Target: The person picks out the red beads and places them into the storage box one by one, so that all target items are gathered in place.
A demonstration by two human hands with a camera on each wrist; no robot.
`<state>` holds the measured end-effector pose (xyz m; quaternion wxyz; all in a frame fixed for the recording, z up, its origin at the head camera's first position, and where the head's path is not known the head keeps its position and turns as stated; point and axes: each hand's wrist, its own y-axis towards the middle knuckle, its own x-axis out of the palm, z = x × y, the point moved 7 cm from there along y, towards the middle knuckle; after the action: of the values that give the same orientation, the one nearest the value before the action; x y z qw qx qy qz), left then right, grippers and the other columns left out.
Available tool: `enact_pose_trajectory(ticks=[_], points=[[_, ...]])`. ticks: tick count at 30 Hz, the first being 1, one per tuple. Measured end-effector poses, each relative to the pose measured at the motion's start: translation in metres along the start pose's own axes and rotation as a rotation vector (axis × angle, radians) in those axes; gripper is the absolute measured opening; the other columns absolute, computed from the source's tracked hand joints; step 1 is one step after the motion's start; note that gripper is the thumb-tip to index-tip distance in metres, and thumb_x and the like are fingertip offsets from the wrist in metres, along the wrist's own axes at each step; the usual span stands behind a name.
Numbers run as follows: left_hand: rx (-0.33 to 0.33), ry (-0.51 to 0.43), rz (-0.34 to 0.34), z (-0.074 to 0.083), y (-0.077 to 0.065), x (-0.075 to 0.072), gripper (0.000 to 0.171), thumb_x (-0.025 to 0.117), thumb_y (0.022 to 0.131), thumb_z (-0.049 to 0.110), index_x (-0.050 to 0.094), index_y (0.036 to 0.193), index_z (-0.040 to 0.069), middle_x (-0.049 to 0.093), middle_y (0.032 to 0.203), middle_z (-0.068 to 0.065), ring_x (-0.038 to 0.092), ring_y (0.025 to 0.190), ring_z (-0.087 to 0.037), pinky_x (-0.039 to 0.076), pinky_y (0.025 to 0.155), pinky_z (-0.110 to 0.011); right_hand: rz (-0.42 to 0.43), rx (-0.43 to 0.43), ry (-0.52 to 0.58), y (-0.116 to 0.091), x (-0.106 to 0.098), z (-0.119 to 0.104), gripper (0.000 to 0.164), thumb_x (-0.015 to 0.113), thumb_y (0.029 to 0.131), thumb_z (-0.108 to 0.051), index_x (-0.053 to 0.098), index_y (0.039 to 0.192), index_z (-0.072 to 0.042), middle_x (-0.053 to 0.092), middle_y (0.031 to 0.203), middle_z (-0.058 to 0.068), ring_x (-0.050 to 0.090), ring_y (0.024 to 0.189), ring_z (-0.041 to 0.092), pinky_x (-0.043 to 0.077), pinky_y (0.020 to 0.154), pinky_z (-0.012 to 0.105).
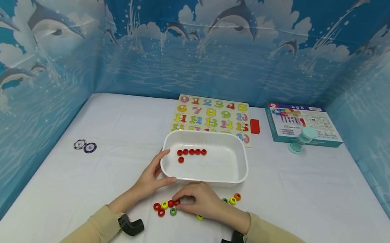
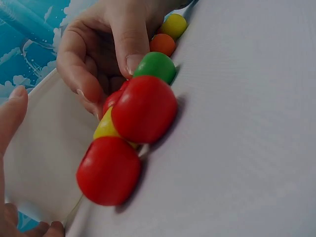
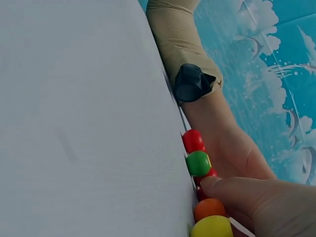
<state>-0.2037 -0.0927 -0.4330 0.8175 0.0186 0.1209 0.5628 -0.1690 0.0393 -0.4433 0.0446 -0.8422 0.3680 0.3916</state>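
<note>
My left hand [image 1: 148,182] holds the near left corner of a white tray [image 1: 224,161], thumb along the front side and index finger at the left rim. Inside the tray, several red beads [image 1: 192,152] form a row, and one more red bead [image 1: 181,159] lies below it. In front of the tray, my right hand [image 1: 204,200] pinches a red bead [image 1: 177,202] between thumb and fingers. Close around it on the cloth are more red beads [image 1: 161,212], a yellow bead [image 1: 164,205] and a green bead [image 1: 173,212]. The right palm partly hides other beads.
An orange bead [image 1: 237,197] and a yellow bead [image 1: 232,200] lie right of my right hand. Behind the tray are a number board [image 1: 211,112] and a red block [image 1: 255,126]. A box [image 1: 303,124] and a teal hourglass-shaped item [image 1: 303,140] stand right; two chips [image 1: 90,148] lie left.
</note>
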Motion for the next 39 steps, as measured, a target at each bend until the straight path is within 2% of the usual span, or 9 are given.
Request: enact_pose_trajectory(ticks=[4,8,14,18,22,26,30,35,39], points=[[-0.005,0.003,0.000,0.000,0.000,0.000,0.080,0.070,0.077,0.012,0.021,0.141,0.016,0.002,0.148,-0.013,0.014,0.132,-0.025,0.022,0.104,-0.044,-0.013,0.013,-0.034,0.000,-0.002,-0.004,0.017,0.070,0.077,-0.029,0.068,0.094,-0.027,0.060,0.090,-0.024,0.053,0.082,-0.004,0.045,0.071,0.016],[0.000,-0.002,0.002,-0.003,0.000,-0.001,0.080,0.070,0.077,0.011,0.022,0.141,0.018,0.002,0.148,-0.014,0.014,0.132,-0.028,0.022,0.104,-0.045,-0.098,0.013,-0.044,-0.001,-0.009,-0.015,0.018,0.069,0.079,-0.027,0.066,0.096,-0.026,0.060,0.091,-0.022,0.052,0.077,0.001,0.045,0.067,0.016],[0.015,0.003,0.003,-0.023,0.004,-0.003,0.083,0.071,0.076,0.012,0.020,0.142,0.013,0.002,0.148,-0.009,0.016,0.132,-0.028,0.024,0.104,-0.041,-0.244,-0.025,0.098,0.000,-0.036,-0.039,0.025,0.069,0.079,-0.018,0.064,0.103,-0.019,0.062,0.095,-0.011,0.057,0.079,0.005,0.050,0.070,0.021],[0.018,0.021,0.007,-0.024,0.004,-0.004,0.084,0.071,0.076,0.015,0.020,0.142,0.014,0.003,0.148,-0.008,0.016,0.132,-0.028,0.025,0.103,-0.041,-0.216,-0.061,0.132,0.012,-0.069,-0.051,0.022,0.070,0.078,-0.017,0.064,0.099,-0.021,0.061,0.092,-0.013,0.057,0.081,0.005,0.051,0.073,0.025],[0.014,0.009,0.006,-0.011,0.002,-0.002,0.082,0.071,0.076,0.012,0.020,0.141,0.012,0.003,0.148,-0.012,0.016,0.131,-0.032,0.024,0.103,-0.044,-0.153,-0.092,0.183,0.033,-0.102,-0.051,0.020,0.070,0.078,-0.018,0.065,0.097,-0.016,0.062,0.093,-0.010,0.058,0.083,0.008,0.051,0.075,0.029],[-0.007,0.019,0.006,-0.001,0.000,-0.001,0.082,0.071,0.076,0.012,0.020,0.141,0.010,0.003,0.147,-0.016,0.015,0.131,-0.034,0.024,0.103,-0.045,-0.129,-0.070,0.304,0.056,-0.123,-0.039,0.022,0.070,0.078,-0.016,0.065,0.097,-0.009,0.063,0.094,-0.001,0.060,0.081,0.015,0.052,0.072,0.035],[-0.022,0.026,0.009,0.001,-0.001,0.000,0.082,0.071,0.076,0.013,0.020,0.141,0.010,0.003,0.147,-0.017,0.015,0.131,-0.034,0.023,0.103,-0.044,-0.128,-0.008,0.385,0.080,-0.130,-0.016,0.023,0.068,0.078,-0.009,0.063,0.099,-0.004,0.063,0.096,0.006,0.061,0.083,0.021,0.052,0.074,0.035],[-0.028,0.023,0.004,-0.002,-0.001,-0.001,0.081,0.071,0.077,0.015,0.022,0.141,0.014,0.003,0.147,-0.014,0.014,0.132,-0.031,0.023,0.104,-0.042,-0.149,0.052,0.405,0.099,-0.121,0.020,0.025,0.068,0.078,-0.006,0.061,0.101,-0.001,0.062,0.097,0.010,0.061,0.088,0.023,0.051,0.076,0.034],[-0.036,0.008,0.006,-0.012,0.001,-0.002,0.083,0.072,0.076,0.014,0.021,0.141,0.014,0.003,0.148,-0.009,0.014,0.133,-0.027,0.023,0.104,-0.039,-0.177,0.109,0.332,0.106,-0.107,0.049,0.023,0.070,0.077,-0.009,0.063,0.098,-0.005,0.063,0.094,0.006,0.060,0.084,0.020,0.051,0.074,0.032]])
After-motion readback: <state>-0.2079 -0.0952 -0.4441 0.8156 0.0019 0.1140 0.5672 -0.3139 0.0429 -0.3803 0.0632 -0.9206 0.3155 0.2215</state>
